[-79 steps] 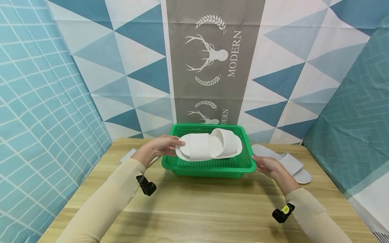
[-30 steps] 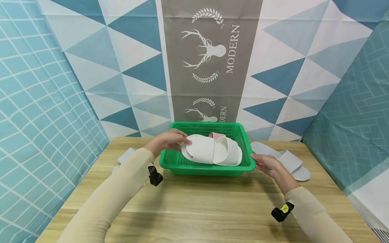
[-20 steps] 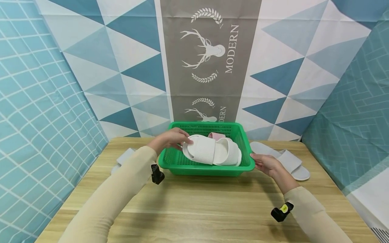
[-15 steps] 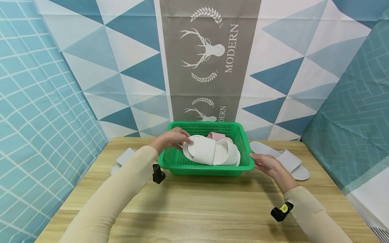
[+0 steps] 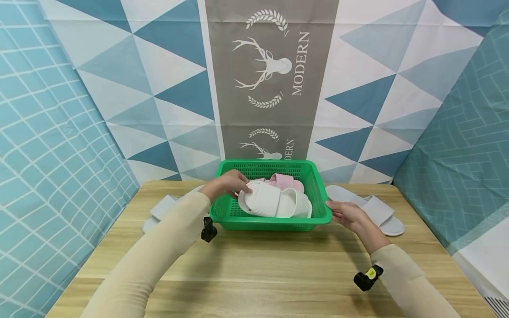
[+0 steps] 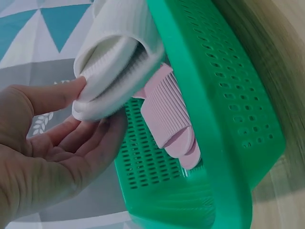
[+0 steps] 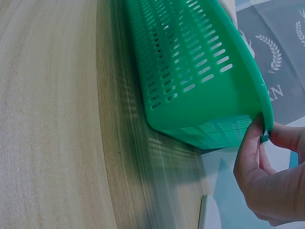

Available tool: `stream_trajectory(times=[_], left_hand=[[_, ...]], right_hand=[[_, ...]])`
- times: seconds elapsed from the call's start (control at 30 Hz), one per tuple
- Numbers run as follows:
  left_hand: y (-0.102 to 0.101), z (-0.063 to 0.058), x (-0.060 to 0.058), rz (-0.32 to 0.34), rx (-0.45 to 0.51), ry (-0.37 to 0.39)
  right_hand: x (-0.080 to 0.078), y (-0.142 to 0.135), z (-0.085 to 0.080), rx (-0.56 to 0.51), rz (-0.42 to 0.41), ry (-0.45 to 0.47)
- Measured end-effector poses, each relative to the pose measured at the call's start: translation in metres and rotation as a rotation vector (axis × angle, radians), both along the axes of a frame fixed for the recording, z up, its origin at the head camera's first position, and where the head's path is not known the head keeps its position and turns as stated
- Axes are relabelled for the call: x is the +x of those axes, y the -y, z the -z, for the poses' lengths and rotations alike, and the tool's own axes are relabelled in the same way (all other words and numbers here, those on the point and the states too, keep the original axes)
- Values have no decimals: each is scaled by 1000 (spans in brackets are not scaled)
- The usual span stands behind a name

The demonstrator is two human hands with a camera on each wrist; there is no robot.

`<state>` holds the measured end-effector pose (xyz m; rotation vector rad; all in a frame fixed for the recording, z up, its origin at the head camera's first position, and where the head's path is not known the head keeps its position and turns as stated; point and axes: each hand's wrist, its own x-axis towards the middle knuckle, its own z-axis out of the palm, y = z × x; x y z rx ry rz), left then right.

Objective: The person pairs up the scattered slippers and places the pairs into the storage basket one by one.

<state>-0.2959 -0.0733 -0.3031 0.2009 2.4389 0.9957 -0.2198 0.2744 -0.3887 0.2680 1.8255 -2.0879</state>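
A pair of white slippers [image 5: 264,199], one tucked into the other, lies slightly tilted inside a green basket [image 5: 266,224]. My left hand [image 5: 227,183] pinches their left end, thumb on top and fingers beneath, as the left wrist view shows. Behind them in the basket are pink slippers [image 5: 283,181], partly covered in the head view. With thumb and fingers, my right hand [image 5: 350,215] grips the basket's right rim [image 7: 261,90]. The far ends of the white slippers are cut off in the left wrist view.
Grey-white slippers [image 5: 377,210] lie on the wooden table [image 5: 254,274] to the right of the basket. Another light slipper [image 5: 163,207] is on the left, partly behind my left forearm. A patterned cloth wall [image 5: 274,110] stands close behind the basket.
My left hand has lowered the white slippers from above the basket into it, toward the near side. The pink slippers have come into view behind them. My right hand has stayed on the rim.
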Motion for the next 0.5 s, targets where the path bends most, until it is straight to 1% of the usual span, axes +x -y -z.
stream_trajectory(times=[0.17,0.4,0.5], left_hand=[[-4,1,-2,22,-67,-59],[-6,-2,0,57,-87,-76],[-7,-3,0,56,-107,-106]], right_hand=[[0,0,0,2,-1,-3],[0,0,0,13,4,-2],[0,0,0,11,8,6]])
